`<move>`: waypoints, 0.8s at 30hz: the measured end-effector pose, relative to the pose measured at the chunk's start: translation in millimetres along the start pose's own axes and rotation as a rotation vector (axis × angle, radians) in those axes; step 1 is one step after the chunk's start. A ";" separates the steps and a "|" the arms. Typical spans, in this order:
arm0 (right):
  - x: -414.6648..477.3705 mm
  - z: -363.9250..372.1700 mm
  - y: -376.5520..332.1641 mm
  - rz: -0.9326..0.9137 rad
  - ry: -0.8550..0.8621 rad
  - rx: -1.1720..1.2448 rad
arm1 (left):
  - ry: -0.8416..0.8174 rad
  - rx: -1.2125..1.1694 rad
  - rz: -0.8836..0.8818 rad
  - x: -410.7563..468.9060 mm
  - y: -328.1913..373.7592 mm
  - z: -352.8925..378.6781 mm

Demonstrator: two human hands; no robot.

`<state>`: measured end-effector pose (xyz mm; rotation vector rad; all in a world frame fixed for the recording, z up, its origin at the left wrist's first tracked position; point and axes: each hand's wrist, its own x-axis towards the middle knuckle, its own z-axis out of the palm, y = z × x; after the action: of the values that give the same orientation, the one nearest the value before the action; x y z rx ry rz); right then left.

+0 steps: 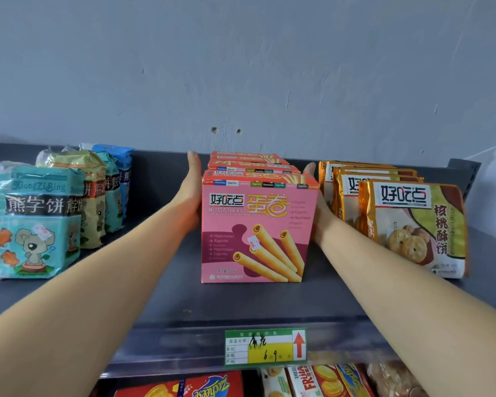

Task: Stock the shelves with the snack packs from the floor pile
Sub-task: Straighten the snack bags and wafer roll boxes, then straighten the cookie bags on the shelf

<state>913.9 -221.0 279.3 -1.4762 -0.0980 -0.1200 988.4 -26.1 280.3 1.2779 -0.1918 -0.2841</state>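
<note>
A row of pink egg-roll boxes (pixel 258 227) stands upright, one behind the other, in the middle of the dark top shelf (pixel 184 296). My left hand (pixel 194 187) lies flat with straight fingers against the row's left side. My right hand (pixel 317 202) presses flat against its right side, partly hidden behind the front box. The row sits squeezed between my two palms, and both forearms reach in from the bottom corners.
Teal, yellow and blue bear-biscuit bags (pixel 38 222) line the shelf's left part. Orange walnut-cookie packs (pixel 413 224) lean in a row at the right. A green and yellow price tag (pixel 265 348) hangs on the shelf's front rail, with more snacks (pixel 312 381) below. A grey wall (pixel 241 67) rises behind.
</note>
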 end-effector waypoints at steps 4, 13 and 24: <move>0.3 -6.0 -22.2 -0.011 0.170 0.033 | 0.124 0.154 0.042 -3.1 30.6 -4.0; -51.3 -20.9 -83.4 -0.334 0.436 -0.184 | 0.283 0.641 0.513 -43.9 94.8 61.1; -79.8 -153.1 -78.7 -0.336 0.738 -0.352 | 0.215 0.815 0.740 -69.1 54.9 207.0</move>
<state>822.7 -378.9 331.6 -1.6661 0.2897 -0.9837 866.9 -179.0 392.1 1.9143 -0.6158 0.6306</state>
